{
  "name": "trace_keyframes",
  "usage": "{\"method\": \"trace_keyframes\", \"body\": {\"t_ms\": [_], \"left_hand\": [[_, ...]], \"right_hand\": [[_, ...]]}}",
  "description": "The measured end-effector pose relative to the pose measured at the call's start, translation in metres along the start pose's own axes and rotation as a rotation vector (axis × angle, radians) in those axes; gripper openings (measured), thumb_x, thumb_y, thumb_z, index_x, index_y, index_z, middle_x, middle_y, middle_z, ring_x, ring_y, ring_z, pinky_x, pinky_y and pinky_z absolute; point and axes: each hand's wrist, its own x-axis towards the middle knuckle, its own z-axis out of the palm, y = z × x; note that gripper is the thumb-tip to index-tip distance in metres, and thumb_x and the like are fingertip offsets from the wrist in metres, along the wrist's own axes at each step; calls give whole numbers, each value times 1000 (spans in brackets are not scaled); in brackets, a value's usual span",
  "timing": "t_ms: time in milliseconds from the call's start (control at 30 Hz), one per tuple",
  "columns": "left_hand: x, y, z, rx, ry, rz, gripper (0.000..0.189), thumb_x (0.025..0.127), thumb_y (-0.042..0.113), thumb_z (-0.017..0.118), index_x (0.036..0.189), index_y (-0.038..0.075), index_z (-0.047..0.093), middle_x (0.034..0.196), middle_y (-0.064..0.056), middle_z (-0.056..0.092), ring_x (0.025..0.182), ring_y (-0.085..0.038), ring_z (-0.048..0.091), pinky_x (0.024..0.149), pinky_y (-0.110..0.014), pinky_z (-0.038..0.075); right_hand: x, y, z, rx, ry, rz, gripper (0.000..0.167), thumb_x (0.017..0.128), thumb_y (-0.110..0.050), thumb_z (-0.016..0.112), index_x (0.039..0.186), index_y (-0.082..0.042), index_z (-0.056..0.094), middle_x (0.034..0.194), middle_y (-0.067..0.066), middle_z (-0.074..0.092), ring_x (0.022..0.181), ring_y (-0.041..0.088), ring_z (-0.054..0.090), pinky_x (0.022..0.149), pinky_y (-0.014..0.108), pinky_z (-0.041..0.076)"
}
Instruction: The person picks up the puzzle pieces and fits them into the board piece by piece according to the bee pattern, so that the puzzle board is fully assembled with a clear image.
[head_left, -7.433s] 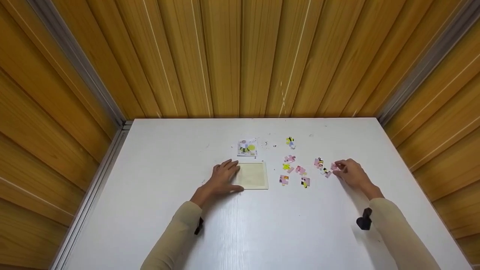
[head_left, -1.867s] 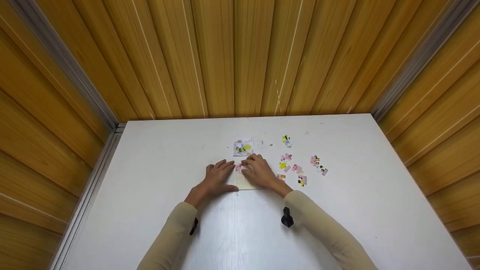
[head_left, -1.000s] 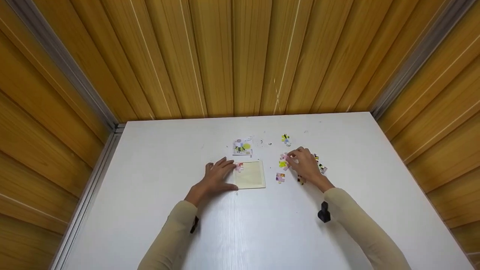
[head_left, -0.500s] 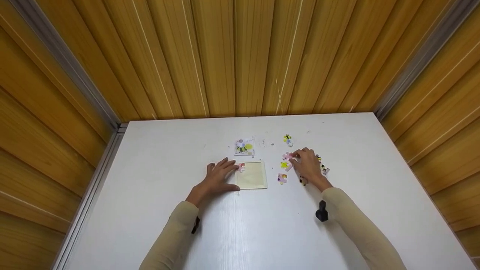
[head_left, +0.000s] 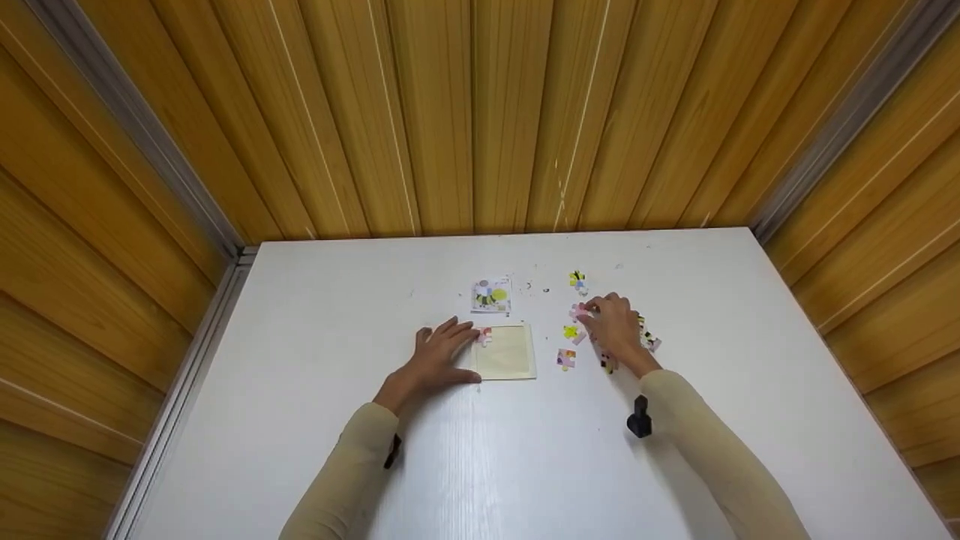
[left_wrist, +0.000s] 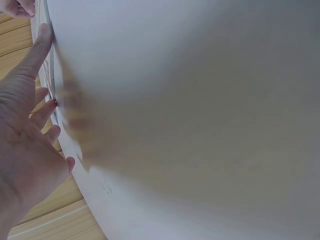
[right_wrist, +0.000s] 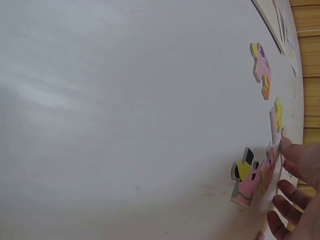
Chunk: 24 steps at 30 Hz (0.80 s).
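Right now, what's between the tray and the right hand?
Head view shows a pink puzzle piece at the right hand, a yellow-pink piece and, lower in frame, a pink-orange piece.

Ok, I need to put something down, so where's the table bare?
The white table has bare patches left of the left hand, between the beige sleeves, and right of the right one. Crowded: the colourful jigsaw pieces around the right hand, and the pale square tray with the square bee-printed card beyond.
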Motion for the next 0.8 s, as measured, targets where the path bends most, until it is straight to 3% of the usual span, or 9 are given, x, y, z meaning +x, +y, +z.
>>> {"method": "trace_keyframes", "body": {"t_ms": [133, 233, 400, 667, 800], "left_hand": [[0, 0, 1, -3, -10, -16, 88, 82, 49, 82, 153, 12, 46, 164, -8, 40, 157, -35, 24, 117, -69, 18], [0, 0, 1, 9, -11, -26, 89, 82, 49, 82, 154, 10, 45, 164, -7, 40, 157, -34, 24, 117, -68, 18], [-1, 0, 0, 21, -31, -33, 90, 83, 50, 81, 154, 9, 44, 165, -8, 38, 157, -35, 23, 117, -68, 18], [-2, 2, -4, 23, -38, -42, 91, 83, 50, 81, 155, 10, 44, 165, -7, 37, 158, -34, 22, 118, -67, 17], [0, 2, -3, 13, -36, -28, 91, 83, 50, 81, 154, 9, 44, 165, -8, 38, 158, -34, 22, 117, -68, 17]], "right_hand": [[3, -1, -4, 29, -57, 21, 29, 103, -15, 59, 126, -1, 70, 124, 27, 61, 116, 45, 55, 94, 59, 48], [5, -4, -4, 23, -71, 50, 33, 105, -24, 58, 126, -1, 70, 127, 27, 60, 119, 45, 54, 94, 59, 47], [7, -9, 1, -37, -76, 101, 43, 98, -39, 67, 123, -4, 69, 133, 25, 58, 124, 44, 52, 98, 62, 45], [9, -7, 1, 39, -75, 34, 35, 99, -21, 68, 130, -5, 69, 127, 23, 62, 117, 43, 56, 92, 58, 50], [5, -2, -5, 84, -81, -3, 37, 98, -14, 69, 133, 0, 66, 126, 24, 64, 118, 43, 58, 94, 56, 51]]}}
